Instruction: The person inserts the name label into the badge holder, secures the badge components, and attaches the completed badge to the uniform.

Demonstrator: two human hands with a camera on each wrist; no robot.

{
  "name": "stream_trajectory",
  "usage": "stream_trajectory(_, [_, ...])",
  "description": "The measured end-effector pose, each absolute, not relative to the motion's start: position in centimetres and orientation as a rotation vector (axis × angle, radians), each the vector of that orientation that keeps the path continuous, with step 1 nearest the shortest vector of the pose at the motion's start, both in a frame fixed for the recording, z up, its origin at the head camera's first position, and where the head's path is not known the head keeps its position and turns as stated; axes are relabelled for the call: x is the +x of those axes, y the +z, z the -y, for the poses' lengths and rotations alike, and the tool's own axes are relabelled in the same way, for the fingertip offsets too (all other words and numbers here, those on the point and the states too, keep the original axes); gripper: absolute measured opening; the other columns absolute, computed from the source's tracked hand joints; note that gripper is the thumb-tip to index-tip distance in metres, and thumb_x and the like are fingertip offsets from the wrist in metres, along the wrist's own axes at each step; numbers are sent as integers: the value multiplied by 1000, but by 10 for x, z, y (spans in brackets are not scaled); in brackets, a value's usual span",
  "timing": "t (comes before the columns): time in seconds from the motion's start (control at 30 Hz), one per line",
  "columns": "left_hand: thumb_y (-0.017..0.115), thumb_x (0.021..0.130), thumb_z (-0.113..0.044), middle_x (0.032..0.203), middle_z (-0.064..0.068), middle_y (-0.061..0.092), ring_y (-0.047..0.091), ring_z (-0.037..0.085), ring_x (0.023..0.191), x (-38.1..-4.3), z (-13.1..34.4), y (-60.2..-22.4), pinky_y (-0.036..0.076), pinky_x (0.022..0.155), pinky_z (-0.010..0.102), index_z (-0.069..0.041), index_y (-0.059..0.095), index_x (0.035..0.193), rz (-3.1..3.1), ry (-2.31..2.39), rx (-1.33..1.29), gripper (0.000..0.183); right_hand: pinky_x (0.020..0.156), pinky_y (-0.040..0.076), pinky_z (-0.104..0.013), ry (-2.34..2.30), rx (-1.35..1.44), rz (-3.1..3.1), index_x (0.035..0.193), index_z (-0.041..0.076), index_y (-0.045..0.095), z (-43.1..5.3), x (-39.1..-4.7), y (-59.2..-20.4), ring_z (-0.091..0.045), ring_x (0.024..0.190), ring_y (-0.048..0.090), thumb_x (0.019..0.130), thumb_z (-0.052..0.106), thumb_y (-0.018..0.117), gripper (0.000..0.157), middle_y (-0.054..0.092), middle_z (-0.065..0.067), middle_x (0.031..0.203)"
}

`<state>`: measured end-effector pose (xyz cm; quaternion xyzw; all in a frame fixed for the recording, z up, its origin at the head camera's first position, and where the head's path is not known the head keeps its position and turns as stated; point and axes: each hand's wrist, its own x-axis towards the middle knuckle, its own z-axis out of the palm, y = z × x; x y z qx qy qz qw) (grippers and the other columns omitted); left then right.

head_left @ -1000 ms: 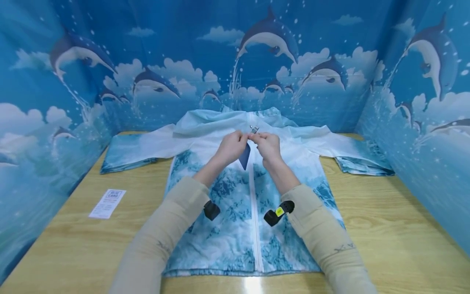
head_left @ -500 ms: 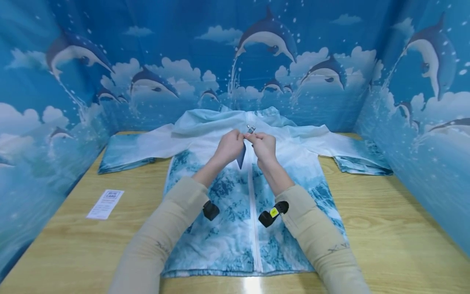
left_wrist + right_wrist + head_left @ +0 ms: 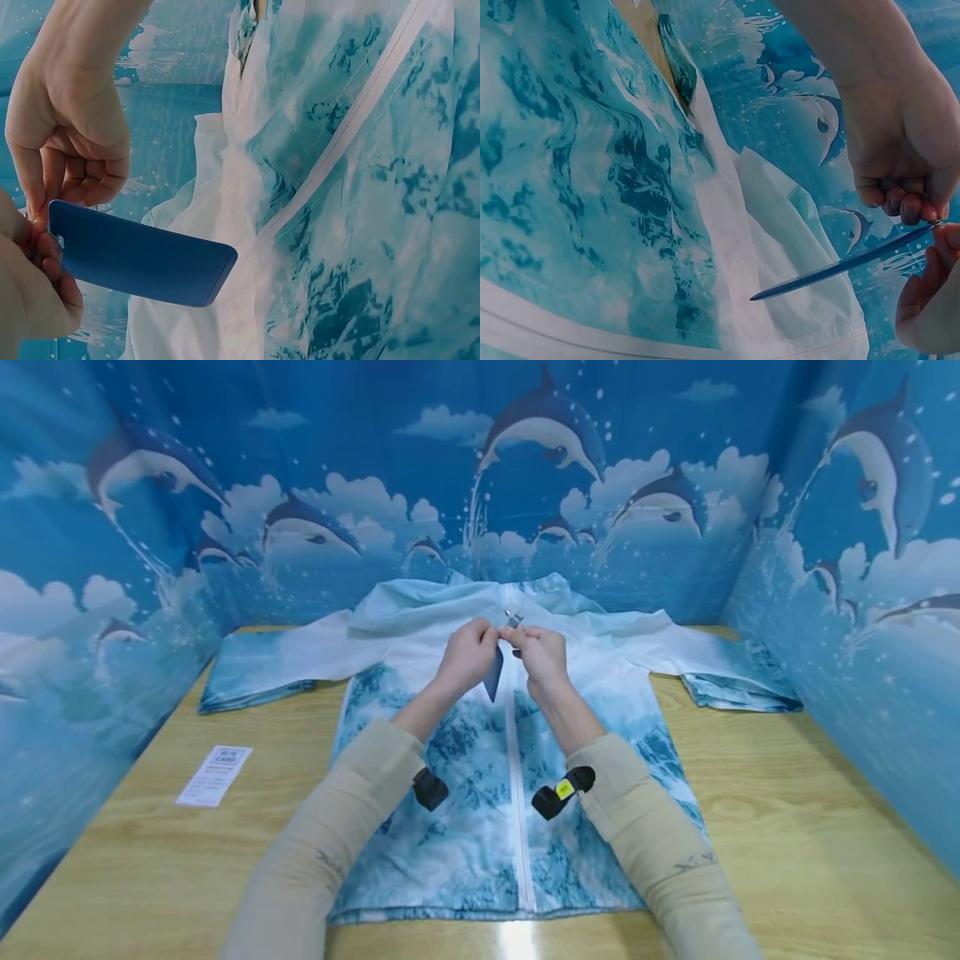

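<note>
A dark blue, rounded, flat tag hangs from my left hand, whose thumb and fingers pinch its upper end. My right hand meets it there, thumb and forefinger pinched together. Just past the right fingertips juts a small silver metal piece, its kind too small to make out. In the left wrist view the left hand shows only in part at the edge. Behind and below both hands, a blue and white jacket lies front up with its zipper running down the middle and sleeves spread.
A white printed card lies on the wooden table, left of the jacket. Dolphin-print curtains wall in the back and both sides, close behind the jacket's collar.
Both hands have shifted slightly left, with the tag and silver piece. The silver piece has turned a little at the right fingertips. The jacket and card lie as before.
</note>
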<state>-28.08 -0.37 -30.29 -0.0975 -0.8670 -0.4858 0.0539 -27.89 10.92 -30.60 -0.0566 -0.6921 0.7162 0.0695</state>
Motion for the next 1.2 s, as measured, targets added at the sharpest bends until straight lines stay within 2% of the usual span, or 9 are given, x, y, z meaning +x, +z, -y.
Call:
stream_trajectory(0.13, [34, 101, -19, 66, 6, 39, 34, 17, 55, -279, 3, -305, 31, 49, 29, -7, 41, 74, 2598, -1503, -305, 30, 82, 46, -31, 2210, -188, 2064, 103, -8, 66, -110, -278, -305, -20, 103, 52, 92, 14, 59, 25, 59, -12, 115])
stream_trajectory(0.33, [35, 101, -18, 66, 6, 37, 34, 17, 54, -278, 2, -307, 30, 49, 28, -8, 40, 73, 2559, -1533, -296, 30, 86, 45, -32, 2270, -218, 2038, 108, -7, 65, -110, -278, -304, -19, 108, 52, 92, 12, 59, 26, 57, -11, 119])
stream_trajectory(0.53, [37, 101, -17, 65, 6, 36, 32, 17, 54, -278, 2, -309, 30, 49, 28, -8, 38, 73, 2533, -1567, -295, 30, 92, 43, -37, 2322, -213, 2017, 110, -9, 63, -111, -280, -305, -22, 108, 52, 92, 10, 59, 27, 56, -13, 121])
stream_trajectory(0.8, [37, 101, -18, 65, 5, 37, 34, 17, 55, -278, 3, -311, 31, 50, 28, -8, 38, 72, 2511, -1582, -312, 30, 89, 45, -33, 2366, -195, 2040, 114, -7, 61, -113, -279, -304, -29, 113, 49, 93, 10, 56, 28, 55, -12, 119])
stream_trajectory(1.07, [38, 101, -15, 66, 5, 37, 34, 17, 55, -278, 4, -310, 30, 51, 28, -7, 41, 73, 2490, -1608, -327, 29, 93, 41, -38, 2429, -235, 1999, 117, -6, 59, -115, -281, -303, -18, 91, 53, 92, 11, 58, 30, 58, -6, 99])
stream_trajectory(1.2, [37, 101, -18, 68, 6, 41, 35, 17, 56, -277, 4, -308, 31, 51, 28, -7, 47, 78, 2534, -1587, -311, 27, 92, 41, -38, 2404, -259, 2024, 116, -5, 61, -116, -281, -304, -16, 87, 53, 92, 14, 60, 31, 59, -5, 96])
